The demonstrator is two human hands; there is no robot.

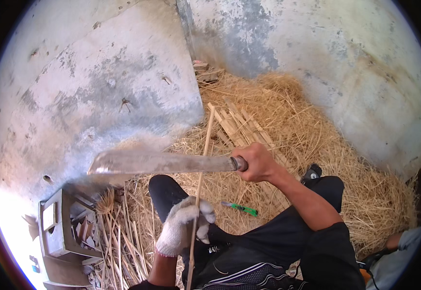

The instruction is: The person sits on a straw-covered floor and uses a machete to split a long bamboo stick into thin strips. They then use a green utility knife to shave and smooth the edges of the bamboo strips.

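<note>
My right hand (258, 162) grips the handle of a long, broad knife (157, 163), its blade pointing left and blurred. My left hand (184, 223), in a white work glove, holds a thin bamboo strip (203, 154) that stands nearly upright and crosses in front of the blade. Both hands are above my knees in black trousers (249, 241). The strip's lower end runs down past my left wrist.
Straw (317, 145) covers the ground, with a bundle of flat bamboo slats (242, 126) lying behind the hands. A green pen-like tool (239, 208) lies on the straw. A concrete block (63, 227) and split sticks (118, 241) are at lower left. Stained concrete walls (99, 82) close in behind.
</note>
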